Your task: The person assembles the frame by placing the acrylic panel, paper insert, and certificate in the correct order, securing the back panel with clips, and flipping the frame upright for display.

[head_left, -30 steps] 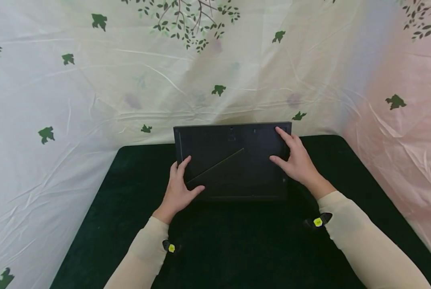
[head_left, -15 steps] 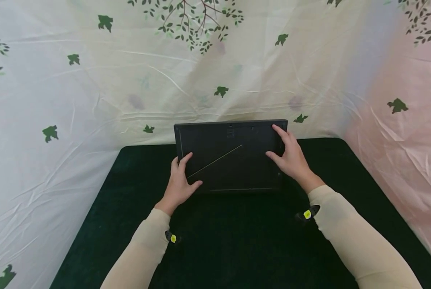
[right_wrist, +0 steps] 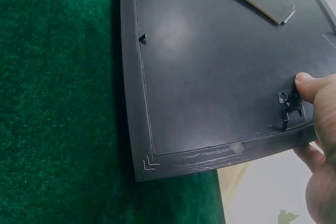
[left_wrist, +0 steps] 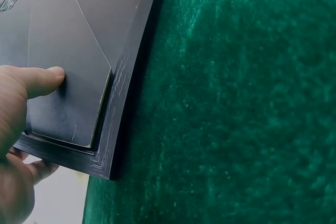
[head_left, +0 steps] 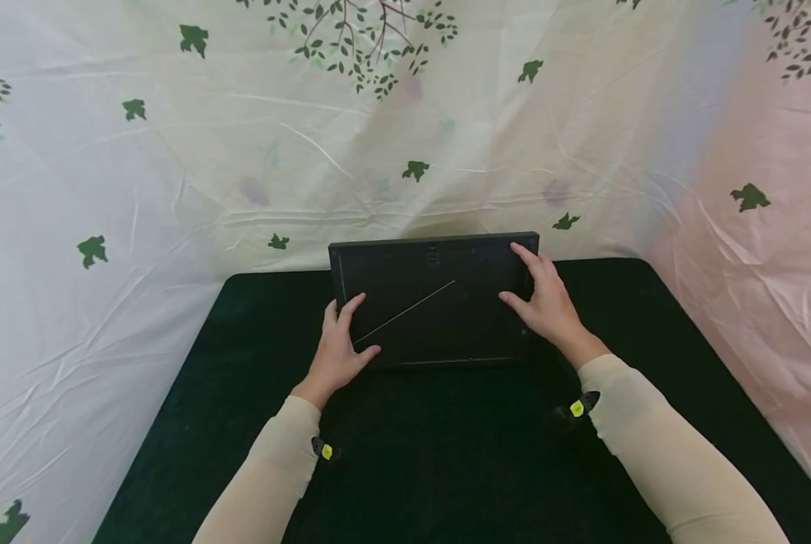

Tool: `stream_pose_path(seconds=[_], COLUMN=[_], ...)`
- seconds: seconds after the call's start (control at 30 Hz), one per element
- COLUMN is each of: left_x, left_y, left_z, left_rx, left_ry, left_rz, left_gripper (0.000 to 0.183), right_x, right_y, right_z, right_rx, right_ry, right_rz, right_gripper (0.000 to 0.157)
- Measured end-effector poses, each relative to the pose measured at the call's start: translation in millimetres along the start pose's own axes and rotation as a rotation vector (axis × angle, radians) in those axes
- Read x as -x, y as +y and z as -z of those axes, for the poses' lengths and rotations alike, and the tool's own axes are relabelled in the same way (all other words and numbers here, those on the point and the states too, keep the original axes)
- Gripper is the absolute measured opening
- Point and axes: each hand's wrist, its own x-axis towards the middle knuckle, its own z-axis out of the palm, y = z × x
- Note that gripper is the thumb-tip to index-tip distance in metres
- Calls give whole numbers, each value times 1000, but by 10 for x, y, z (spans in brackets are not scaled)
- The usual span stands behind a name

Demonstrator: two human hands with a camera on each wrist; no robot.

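A black picture frame (head_left: pixel 432 317), its back turned to me, is held tilted up over the far part of the green-covered table. A flat easel stand (left_wrist: pixel 68 51) lies folded against its backing board, and small metal hangers (right_wrist: pixel 291 106) sit near the rim. My left hand (head_left: pixel 337 347) grips the left side, thumb on the backing and fingers around the outer edge. On the opposite side my right hand (head_left: pixel 548 302) grips the edge the same way, its thumb beside a hanger in the right wrist view. The front of the frame is hidden.
Dark green velvety cloth (head_left: pixel 432 453) covers the table. Behind and beside it hangs a pale curtain (head_left: pixel 351 166) printed with leaves and branches, close past the table's far edge. Both sleeved forearms reach in from the near side.
The picture frame rises slightly, then dips again, ending a little farther left at its right side. Its lower edge sits higher in view than a second ago. Both hands keep their hold.
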Motion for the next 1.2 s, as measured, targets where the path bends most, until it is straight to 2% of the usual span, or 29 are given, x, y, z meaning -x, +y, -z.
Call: stream_pose_path(seconds=[0.1,0.17,0.23,0.37,0.43,0.53,0.67,0.77,1.2], left_x=[22,44,60,53,35,6,-15,-20,19], left_y=[15,33,62,151,212,276,312,328,311], left_z=[12,28,48,93,110,107,60,22,-66], left_rx=[-62,-125,-195,-308,-329,-333,-337,-334,-306], left_ry=[17,54,114,211,209,159,52,3,-13], left_rz=[-8,-36,-97,-261,-327,-386,-376,-353,-362], left_gripper=[99,95,89,74,70,67,69,71,75], right_x=[-4,-6,-10,-15,-15,-10,0,7,15], right_y=[-2,-4,-2,19,32,48,53,49,51], right_z=[4,11,21,45,52,50,39,33,21], right_rx=[8,15,24,40,45,50,56,61,63], right_ry=[-4,-6,-9,-7,-7,-9,-26,-36,-18], right_rz=[-1,0,-1,-2,0,2,-10,-17,9], right_gripper=[93,93,93,94,94,95,94,94,95])
